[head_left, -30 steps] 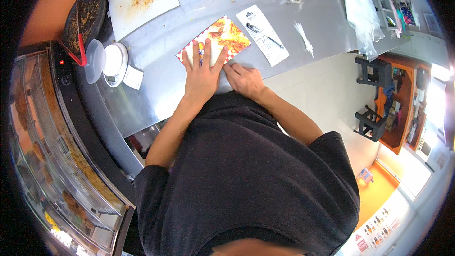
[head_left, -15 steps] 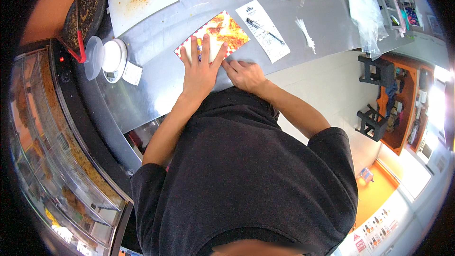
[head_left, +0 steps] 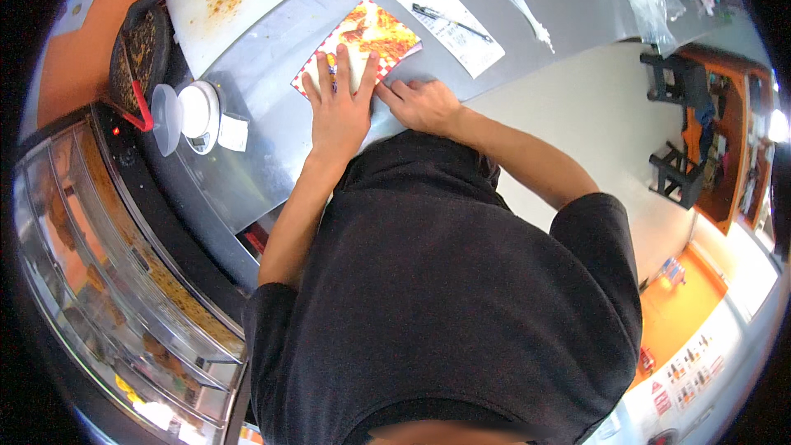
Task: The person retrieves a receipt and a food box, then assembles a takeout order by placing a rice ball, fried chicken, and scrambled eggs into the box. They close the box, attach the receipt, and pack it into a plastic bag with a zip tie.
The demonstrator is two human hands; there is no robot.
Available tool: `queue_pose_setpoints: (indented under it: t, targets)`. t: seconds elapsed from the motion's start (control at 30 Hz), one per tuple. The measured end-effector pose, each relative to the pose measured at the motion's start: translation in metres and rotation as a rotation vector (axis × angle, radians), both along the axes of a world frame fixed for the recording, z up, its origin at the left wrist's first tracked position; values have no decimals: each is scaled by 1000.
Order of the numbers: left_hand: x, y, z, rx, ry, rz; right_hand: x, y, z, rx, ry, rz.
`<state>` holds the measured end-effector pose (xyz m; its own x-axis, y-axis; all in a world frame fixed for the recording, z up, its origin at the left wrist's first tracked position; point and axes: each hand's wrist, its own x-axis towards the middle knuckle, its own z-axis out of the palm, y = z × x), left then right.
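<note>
Partly covered checkered packaging (head_left: 383, 31), left hand (head_left: 340, 113) splayed, grip released, right hand (head_left: 426, 105), grip unclear

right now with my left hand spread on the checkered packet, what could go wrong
The checkered packet might crease or skew if the left hand presses unevenly while the right hand is at its edge.

The pen lies on the white slip beside the packet, so a bump could roll it off.

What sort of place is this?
Probably a small food shop or takeaway kitchen: a glazed display cabinet stands on the left, and a brown-flecked white cutting board and a small white scale sit on the metal counter.
</note>
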<state>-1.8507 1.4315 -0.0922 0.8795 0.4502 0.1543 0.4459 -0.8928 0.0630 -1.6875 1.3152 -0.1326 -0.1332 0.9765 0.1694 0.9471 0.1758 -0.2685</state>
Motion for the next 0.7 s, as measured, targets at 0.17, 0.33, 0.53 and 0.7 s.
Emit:
queue_pose_setpoints:
  t: [0.17, 0.33, 0.53, 0.7]
  targets:
    - [1, 0, 5, -27, 43, 2, -1, 3, 3, -105, 23, -11]
    - [1, 0, 6, -32, 76, 6, -2, 1, 0, -59, 52, -40]
    - [1, -1, 3, -43, 66, 14, -1, -2, -8, 94, 93, -30]
    - [2, -1, 2, -41, 45, 15, -2, 0, -7, 64, 89, -27]
